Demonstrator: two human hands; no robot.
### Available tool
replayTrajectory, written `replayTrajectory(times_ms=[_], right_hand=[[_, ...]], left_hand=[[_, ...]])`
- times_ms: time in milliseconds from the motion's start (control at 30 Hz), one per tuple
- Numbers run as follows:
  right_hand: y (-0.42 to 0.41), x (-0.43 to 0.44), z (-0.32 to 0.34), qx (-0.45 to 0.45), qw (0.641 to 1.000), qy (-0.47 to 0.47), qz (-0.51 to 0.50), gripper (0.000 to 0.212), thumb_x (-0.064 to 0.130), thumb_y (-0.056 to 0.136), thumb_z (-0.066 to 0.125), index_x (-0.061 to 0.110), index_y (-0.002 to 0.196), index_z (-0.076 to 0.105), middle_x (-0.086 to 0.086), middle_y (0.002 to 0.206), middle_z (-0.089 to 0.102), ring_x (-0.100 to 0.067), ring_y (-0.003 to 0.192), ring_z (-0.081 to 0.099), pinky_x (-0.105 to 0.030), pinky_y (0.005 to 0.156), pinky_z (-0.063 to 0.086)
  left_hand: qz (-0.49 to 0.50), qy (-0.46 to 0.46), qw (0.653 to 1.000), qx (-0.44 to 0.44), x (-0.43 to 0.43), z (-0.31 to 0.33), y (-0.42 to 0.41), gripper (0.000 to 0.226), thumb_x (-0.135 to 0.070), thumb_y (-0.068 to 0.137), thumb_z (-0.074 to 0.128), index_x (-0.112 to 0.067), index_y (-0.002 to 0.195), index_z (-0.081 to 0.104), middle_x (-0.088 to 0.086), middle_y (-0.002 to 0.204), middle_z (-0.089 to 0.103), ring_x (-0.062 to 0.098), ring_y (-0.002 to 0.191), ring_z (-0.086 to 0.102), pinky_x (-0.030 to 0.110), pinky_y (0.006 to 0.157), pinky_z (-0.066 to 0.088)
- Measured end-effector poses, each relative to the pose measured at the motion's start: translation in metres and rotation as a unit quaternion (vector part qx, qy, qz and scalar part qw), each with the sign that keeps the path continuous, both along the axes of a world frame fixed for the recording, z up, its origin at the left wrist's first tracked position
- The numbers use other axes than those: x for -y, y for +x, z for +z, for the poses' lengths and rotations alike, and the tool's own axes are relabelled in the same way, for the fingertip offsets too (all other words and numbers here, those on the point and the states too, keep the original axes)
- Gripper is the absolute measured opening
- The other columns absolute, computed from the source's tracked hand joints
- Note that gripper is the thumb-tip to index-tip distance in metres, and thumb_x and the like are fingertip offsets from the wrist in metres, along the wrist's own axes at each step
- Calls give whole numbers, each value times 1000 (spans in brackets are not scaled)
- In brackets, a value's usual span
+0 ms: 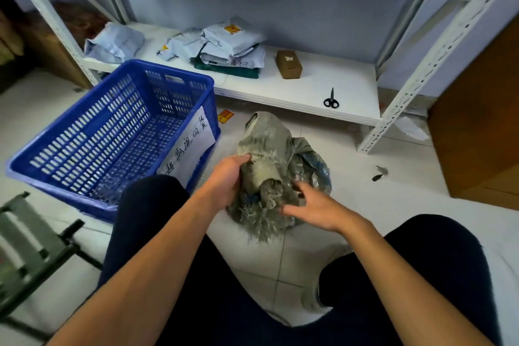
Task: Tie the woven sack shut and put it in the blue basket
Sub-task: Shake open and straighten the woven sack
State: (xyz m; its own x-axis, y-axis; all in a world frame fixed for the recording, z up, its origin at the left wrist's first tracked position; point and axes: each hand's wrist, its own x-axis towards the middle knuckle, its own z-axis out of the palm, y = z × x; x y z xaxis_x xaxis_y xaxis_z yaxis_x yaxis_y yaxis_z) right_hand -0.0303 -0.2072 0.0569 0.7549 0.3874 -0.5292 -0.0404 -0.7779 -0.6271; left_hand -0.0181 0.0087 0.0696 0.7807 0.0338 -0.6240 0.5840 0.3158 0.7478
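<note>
The grey woven sack sits on the tiled floor between my knees, its frayed mouth gathered into a twisted neck. My left hand grips the left side of that neck. My right hand hovers at the frayed lower end with fingers spread, touching or just off the fabric. The blue basket stands to the left of the sack, with a white handwritten paper label on its near right wall and nothing visible inside it.
A white metal shelf runs behind, holding several grey mailer bags, a small brown box and black scissors. A dark folding stool is at lower left, a brown cabinet at right. Scraps lie on the floor.
</note>
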Motion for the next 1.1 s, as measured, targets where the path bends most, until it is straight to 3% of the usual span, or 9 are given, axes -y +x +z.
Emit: replayTrajectory(times_ms=[167, 367, 433, 600, 700, 867, 967, 1033, 1100], right_hand=[[-2, 6, -20, 14, 998, -60, -19, 87, 60, 87, 62, 32, 156, 19, -2, 160, 36, -27, 141, 43, -42, 113, 39], [-3, 0, -31, 50, 996, -66, -21, 76, 58, 95, 53, 33, 156, 17, -9, 151, 49, -30, 129, 56, -43, 108, 45], [-5, -7, -34, 59, 996, -60, -22, 78, 60, 94, 53, 30, 156, 15, -8, 150, 51, -31, 127, 57, -43, 106, 46], [-8, -18, -31, 108, 992, 2, -59, 82, 36, 93, 67, 23, 153, 13, -7, 132, 57, -27, 97, 67, -33, 76, 56], [-5, -17, -31, 167, 984, 10, -64, 74, 24, 91, 70, 18, 150, 27, -7, 131, 55, -25, 100, 65, -39, 81, 58], [2, -14, -22, 188, 980, 1, -63, 58, 11, 93, 63, 17, 147, 43, -13, 125, 66, -32, 110, 65, -35, 87, 53], [3, -6, -17, 189, 978, -18, -82, 59, 8, 87, 62, 16, 143, 45, -14, 124, 67, -34, 111, 65, -40, 91, 53], [5, -1, -12, 202, 973, -13, -113, 60, 6, 87, 61, 18, 144, 47, -12, 126, 66, -33, 113, 64, -41, 91, 53], [8, 3, -5, 238, 959, -19, -151, 56, 8, 86, 63, 18, 141, 52, -13, 129, 66, -34, 116, 63, -42, 93, 51]], left_hand=[[55, -66, 996, 17, -6, 18, 0, 29, -24, 103, 50, -3, 119, 62, 12, 86, 79, 23, 73, 77, 35, 65, 56], [-55, -76, 995, 46, -9, 15, -2, 48, -43, 93, 62, -9, 128, 65, 17, 122, 72, 31, 109, 70, 46, 101, 51], [-105, -46, 992, 49, -7, 12, -4, 59, -43, 81, 74, -10, 129, 63, 19, 123, 71, 33, 109, 69, 46, 100, 52], [-213, -3, 976, 37, -1, 3, -7, 59, -11, 73, 83, -20, 128, 64, 14, 119, 74, 32, 110, 69, 44, 92, 56], [-268, 32, 962, 50, 7, 4, -11, 48, 1, 80, 76, -23, 120, 69, 5, 112, 77, 20, 103, 72, 33, 87, 56], [-371, 250, 884, 132, 29, 29, -7, 61, -9, 71, 88, -15, 124, 58, -2, 106, 71, 14, 96, 67, 23, 85, 53], [-392, 425, 792, 194, 35, 45, 1, 77, -20, 76, 83, -19, 142, 44, 1, 109, 68, 15, 90, 63, 28, 82, 52], [-392, 504, 736, 225, 32, 62, 7, 82, -18, 85, 74, -22, 153, 29, 1, 91, 66, 14, 75, 58, 32, 75, 49], [-399, 563, 672, 269, 28, 80, 11, 90, -18, 89, 71, -24, 159, 14, 0, 84, 59, 20, 80, 58, 34, 83, 50]])
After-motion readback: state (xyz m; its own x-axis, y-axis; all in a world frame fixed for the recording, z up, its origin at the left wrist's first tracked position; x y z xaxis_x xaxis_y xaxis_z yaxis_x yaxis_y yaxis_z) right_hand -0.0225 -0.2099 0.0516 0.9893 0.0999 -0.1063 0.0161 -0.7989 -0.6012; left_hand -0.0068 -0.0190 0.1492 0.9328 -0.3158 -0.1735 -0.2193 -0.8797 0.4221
